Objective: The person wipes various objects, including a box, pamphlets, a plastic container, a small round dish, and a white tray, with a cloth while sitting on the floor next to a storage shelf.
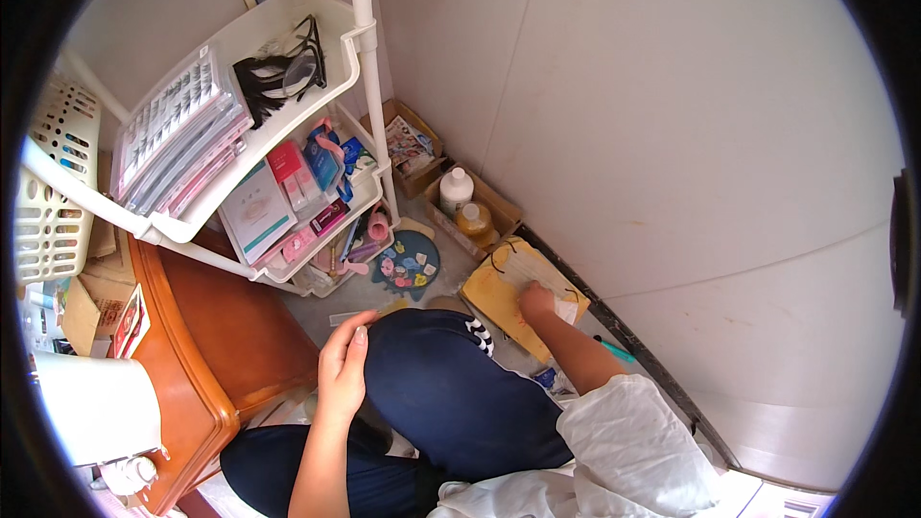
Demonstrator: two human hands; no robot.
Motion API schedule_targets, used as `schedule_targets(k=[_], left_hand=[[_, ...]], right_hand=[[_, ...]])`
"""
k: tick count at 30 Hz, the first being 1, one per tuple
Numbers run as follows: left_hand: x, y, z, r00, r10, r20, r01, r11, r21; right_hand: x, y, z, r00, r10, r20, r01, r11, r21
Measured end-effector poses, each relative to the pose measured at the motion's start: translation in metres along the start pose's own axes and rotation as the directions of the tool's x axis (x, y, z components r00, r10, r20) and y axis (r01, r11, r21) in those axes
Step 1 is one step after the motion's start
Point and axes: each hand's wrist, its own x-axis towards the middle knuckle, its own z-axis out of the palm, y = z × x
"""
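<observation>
My left hand point(344, 367) rests against the knee of my dark blue trousers point(446, 381), its fingers slightly spread and holding nothing. Low on the right, my right hand point(538, 303) reaches into or onto a yellow paper bag point(496, 295) with dark cord handles, which lies on the floor by the wall. Its fingers are curled, and whether they grip something cannot be told. Beside that hand is a piece of white paper or plastic point(566, 311). Just beyond the bag, a cardboard box point(460, 229) holds a white bottle point(456, 188) and a bottle of amber liquid point(475, 219).
A white tiered plastic rack point(367, 50) bears lash trays point(180, 129), black-framed glasses point(309, 65) and small packets. Left stands a brown wooden cabinet point(201, 345). A blue decorated mat point(409, 260) and a teal object point(615, 350) lie on the floor; a wall bounds the right.
</observation>
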Motion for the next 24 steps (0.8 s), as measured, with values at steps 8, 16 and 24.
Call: schedule_targets(k=[8, 16, 24], left_hand=[[-0.001, -0.002, -0.003, 1.0, -0.018, -0.003, 0.018, 1.0, -0.015], [-0.002, -0.008, -0.003, 0.998, -0.066, -0.004, 0.065, 0.993, -0.098], [0.0, -0.007, 0.001, 0.998, -0.055, 0.007, 0.055, 0.989, -0.134]], right_hand=[[0.013, -0.016, -0.027, 0.987, -0.036, 0.155, 0.048, 0.996, -0.072], [-0.014, -0.004, -0.037, 0.977, 0.174, -0.125, -0.125, 0.937, 0.327], [0.002, -0.002, 0.003, 0.985, 0.103, -0.136, -0.08, 0.983, 0.162]])
